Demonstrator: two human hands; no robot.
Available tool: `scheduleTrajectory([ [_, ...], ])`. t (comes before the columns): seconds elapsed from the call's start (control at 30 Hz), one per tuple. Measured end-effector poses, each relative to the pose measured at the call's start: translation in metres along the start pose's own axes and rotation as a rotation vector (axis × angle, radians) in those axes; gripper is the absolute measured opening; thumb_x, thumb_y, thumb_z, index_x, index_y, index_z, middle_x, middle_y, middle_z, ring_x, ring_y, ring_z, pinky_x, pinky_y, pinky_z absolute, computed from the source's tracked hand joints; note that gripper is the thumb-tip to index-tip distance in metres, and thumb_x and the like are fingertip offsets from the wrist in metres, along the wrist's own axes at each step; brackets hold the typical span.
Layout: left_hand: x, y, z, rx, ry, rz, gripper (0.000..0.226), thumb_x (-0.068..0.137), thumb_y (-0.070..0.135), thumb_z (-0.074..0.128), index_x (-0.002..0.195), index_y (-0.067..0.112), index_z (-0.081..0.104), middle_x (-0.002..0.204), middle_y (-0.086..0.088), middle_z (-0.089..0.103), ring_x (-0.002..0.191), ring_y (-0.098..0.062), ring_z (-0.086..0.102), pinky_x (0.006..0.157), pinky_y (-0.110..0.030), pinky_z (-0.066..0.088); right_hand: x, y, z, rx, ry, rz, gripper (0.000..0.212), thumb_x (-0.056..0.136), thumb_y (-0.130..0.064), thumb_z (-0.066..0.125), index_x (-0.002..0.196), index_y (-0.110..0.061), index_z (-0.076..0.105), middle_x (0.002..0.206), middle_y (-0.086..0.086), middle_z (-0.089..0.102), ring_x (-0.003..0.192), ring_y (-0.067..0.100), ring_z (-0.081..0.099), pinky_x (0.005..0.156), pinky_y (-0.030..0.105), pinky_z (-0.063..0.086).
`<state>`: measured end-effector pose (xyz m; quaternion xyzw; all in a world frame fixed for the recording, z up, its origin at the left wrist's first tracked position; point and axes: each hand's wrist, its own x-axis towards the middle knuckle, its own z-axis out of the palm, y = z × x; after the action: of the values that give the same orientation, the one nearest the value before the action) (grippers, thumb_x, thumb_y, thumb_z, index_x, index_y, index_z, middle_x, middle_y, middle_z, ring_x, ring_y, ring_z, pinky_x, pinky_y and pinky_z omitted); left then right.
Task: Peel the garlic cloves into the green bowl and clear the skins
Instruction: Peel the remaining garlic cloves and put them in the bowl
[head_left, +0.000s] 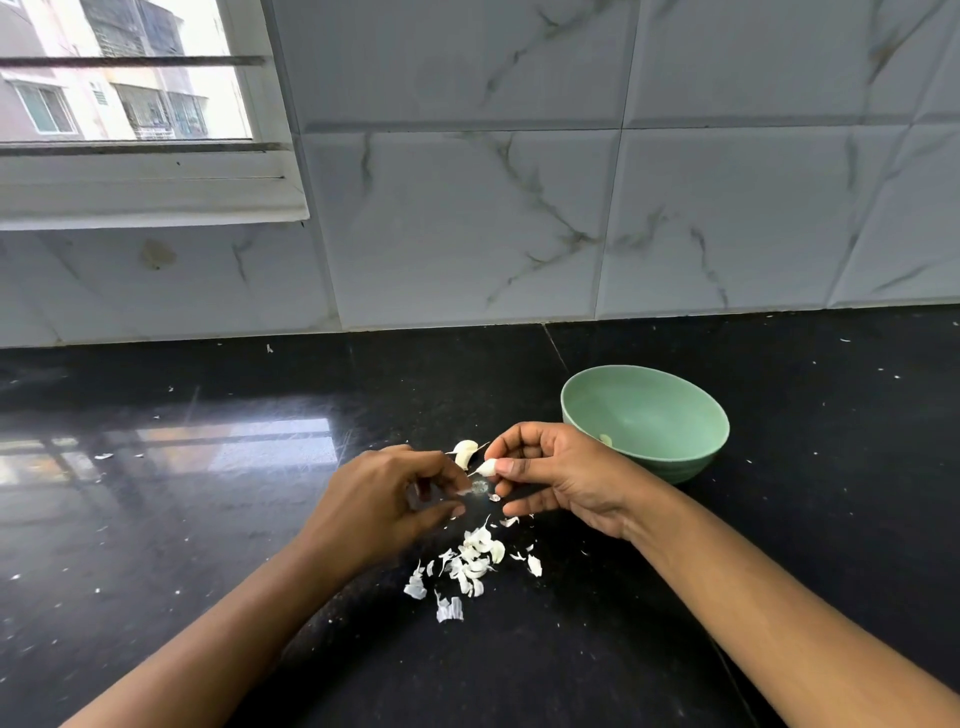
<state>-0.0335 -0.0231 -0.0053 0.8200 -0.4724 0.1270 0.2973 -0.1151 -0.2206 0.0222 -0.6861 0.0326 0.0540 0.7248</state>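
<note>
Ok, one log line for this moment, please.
stage: peeling | right hand: pinches garlic clove | left hand: at skin flake, grip unclear | bowl: one peeled clove | skins: piled on counter

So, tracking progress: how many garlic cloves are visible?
3 cloves: one pinched in the right hand, one on the counter behind it, one in the green bowl; more may be hidden.

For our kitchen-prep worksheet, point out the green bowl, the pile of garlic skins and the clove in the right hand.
green bowl (644, 402): head view, inner back wall.
pile of garlic skins (475, 564): head view, middle of the heap.
clove (487, 467): head view, its exposed white end.
</note>
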Motion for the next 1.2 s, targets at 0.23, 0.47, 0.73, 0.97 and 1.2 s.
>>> scheduleTrajectory([
  [0.23,0.001,0.001,-0.003,-0.017,-0.026,0.063,0.021,0.078,0.054,0.059,0.093,0.042,0.068,0.084,0.024,0.068,0.072,0.007,0.059,0.058,-0.015,0.046,-0.002,-0.002,0.000,0.006,-0.028,0.010,0.009,0.087,0.000,0.061,0.095,-0.004,0.061,0.071,-0.001,0.063,0.066,0.007,0.061,0.058,0.024,0.057],
  [0.47,0.000,-0.002,-0.003,-0.027,-0.003,-0.027,0.021,0.073,0.039,0.068,0.093,0.043,0.063,0.073,0.025,0.068,0.066,0.010,0.062,0.057,-0.013,0.049,-0.001,-0.001,-0.001,-0.080,-0.002,-0.020,0.008,0.088,-0.001,0.062,0.094,-0.006,0.062,0.068,-0.007,0.064,0.067,0.007,0.060,0.057,0.026,0.057],
  [0.73,-0.001,0.000,-0.002,0.049,-0.032,0.055,0.029,0.083,0.046,0.053,0.112,0.049,0.058,0.085,0.027,0.070,0.070,0.012,0.061,0.058,-0.018,0.053,0.000,0.000,-0.002,-0.153,0.023,-0.044,0.007,0.088,-0.001,0.062,0.091,-0.007,0.062,0.066,-0.008,0.062,0.066,0.006,0.060,0.058,0.026,0.057],
  [0.97,0.000,0.008,-0.010,-0.106,-0.072,0.064,0.053,0.064,0.074,0.065,0.107,0.044,0.060,0.088,0.027,0.068,0.074,0.009,0.063,0.058,-0.009,0.048,0.001,0.001,-0.003,-0.155,0.035,-0.049,0.007,0.087,-0.002,0.062,0.090,-0.007,0.062,0.070,-0.004,0.061,0.066,0.007,0.060,0.057,0.025,0.057],
  [1.2,0.001,0.006,-0.015,-0.082,0.020,-0.007,0.026,0.073,0.061,0.062,0.087,0.040,0.069,0.075,0.030,0.066,0.063,0.005,0.062,0.054,-0.010,0.044,0.001,0.000,-0.002,-0.149,0.039,-0.047,0.006,0.087,-0.001,0.062,0.090,-0.007,0.061,0.070,-0.004,0.061,0.067,0.008,0.059,0.057,0.025,0.057],
])
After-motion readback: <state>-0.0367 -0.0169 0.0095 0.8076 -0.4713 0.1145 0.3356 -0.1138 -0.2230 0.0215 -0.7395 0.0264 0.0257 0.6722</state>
